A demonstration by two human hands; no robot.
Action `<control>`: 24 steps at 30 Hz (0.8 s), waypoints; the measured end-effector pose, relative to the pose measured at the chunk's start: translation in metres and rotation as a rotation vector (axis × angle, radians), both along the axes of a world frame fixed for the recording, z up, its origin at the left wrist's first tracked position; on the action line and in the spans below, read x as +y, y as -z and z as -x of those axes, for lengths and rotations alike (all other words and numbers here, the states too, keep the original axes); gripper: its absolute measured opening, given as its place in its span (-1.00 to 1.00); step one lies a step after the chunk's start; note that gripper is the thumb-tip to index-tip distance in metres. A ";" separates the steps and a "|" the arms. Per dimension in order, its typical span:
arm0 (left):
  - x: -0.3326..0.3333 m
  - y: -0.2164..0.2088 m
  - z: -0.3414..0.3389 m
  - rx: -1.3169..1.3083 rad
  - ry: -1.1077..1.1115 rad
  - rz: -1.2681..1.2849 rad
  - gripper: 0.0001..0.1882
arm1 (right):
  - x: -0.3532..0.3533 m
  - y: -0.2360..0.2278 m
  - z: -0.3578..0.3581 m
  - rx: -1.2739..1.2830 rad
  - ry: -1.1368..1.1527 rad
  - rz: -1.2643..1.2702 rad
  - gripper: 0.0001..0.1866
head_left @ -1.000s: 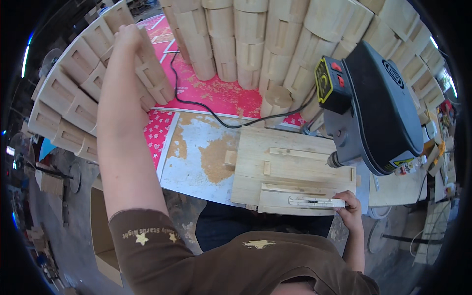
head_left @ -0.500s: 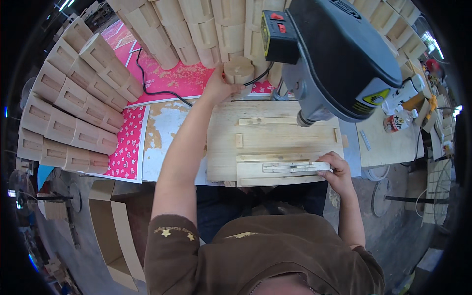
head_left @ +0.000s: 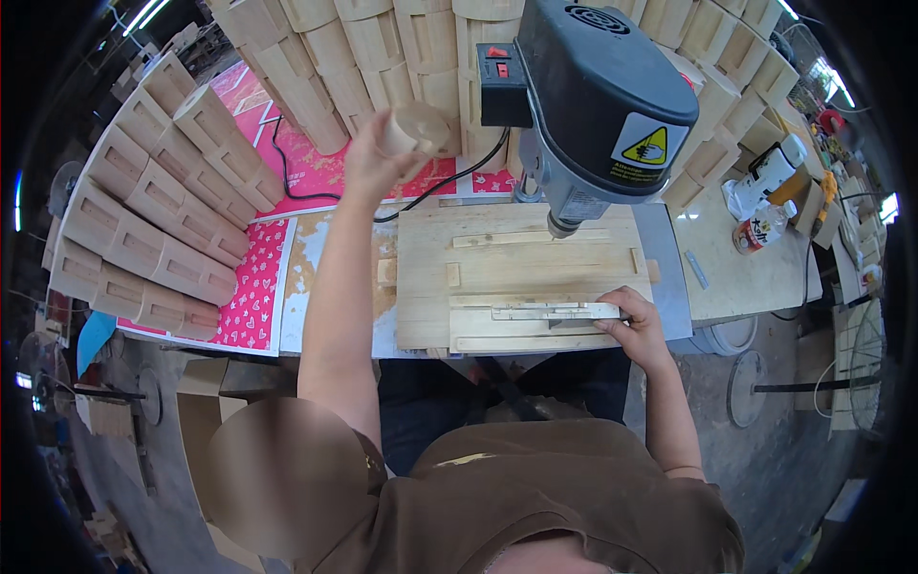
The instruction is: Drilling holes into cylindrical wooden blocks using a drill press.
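Pale wood: round block (head_left: 421,127) in left hand (head_left: 375,158), fingers wrapped about its left side, over pink sheet (head_left: 311,176), in front of back stacks (head_left: 387,57). Cannot tell whether its base touches the sheet.

Right hand (head_left: 633,325) closed narrow, thumb and fingers pinching right end of slotted pale strip (head_left: 583,312). Strip lies lengthwise along the front rails of the wooden board (head_left: 421,258), well apart from the block.

Board's front edge runs along the table's edge, near the person's lap. Left forearm passes just outside board's left edge. Pink lane lies open between left stacks (head_left: 143,234) and back stacks; black cord (head_left: 440,194) crosses it. Drill press (head_left: 593,96) overhangs board's rear edge, chuck (head_left: 563,226) pointing down.
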State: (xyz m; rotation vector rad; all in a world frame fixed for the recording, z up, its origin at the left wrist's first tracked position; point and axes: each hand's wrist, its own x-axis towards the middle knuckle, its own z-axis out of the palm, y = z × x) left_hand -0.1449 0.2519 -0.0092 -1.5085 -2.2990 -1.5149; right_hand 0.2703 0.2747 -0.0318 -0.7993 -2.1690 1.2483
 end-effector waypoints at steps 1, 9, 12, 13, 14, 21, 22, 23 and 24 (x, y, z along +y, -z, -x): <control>-0.012 -0.012 0.002 0.005 -0.007 0.002 -0.19 | -0.001 -0.001 -0.001 0.005 -0.007 0.002 -0.74; -0.103 -0.072 -0.066 -0.184 0.256 0.163 -0.46 | 0.023 0.011 -0.011 0.001 -0.037 -0.054 -0.74; -0.115 -0.052 -0.092 -0.144 0.379 0.358 -0.46 | 0.038 0.014 -0.004 0.019 0.000 0.003 -0.74; -0.114 -0.041 -0.095 -0.083 0.394 0.432 -0.44 | 0.045 0.013 0.000 0.005 -0.027 -0.005 -0.75; -0.110 -0.031 -0.098 -0.015 0.419 0.501 -0.43 | 0.051 0.013 0.002 -0.006 -0.046 -0.017 -0.75; -0.089 -0.003 -0.106 -0.149 0.545 0.655 -0.43 | 0.054 0.014 0.003 0.047 -0.170 0.016 -0.77; -0.087 -0.005 -0.108 -0.148 0.543 0.655 -0.43 | 0.054 0.015 0.001 0.048 -0.175 0.013 -0.77; -0.085 -0.008 -0.111 -0.156 0.586 0.680 -0.43 | 0.055 0.016 0.000 0.051 -0.180 0.010 -0.77; -0.083 -0.011 -0.113 -0.164 0.628 0.706 -0.43 | 0.056 0.017 -0.001 0.054 -0.183 0.008 -0.77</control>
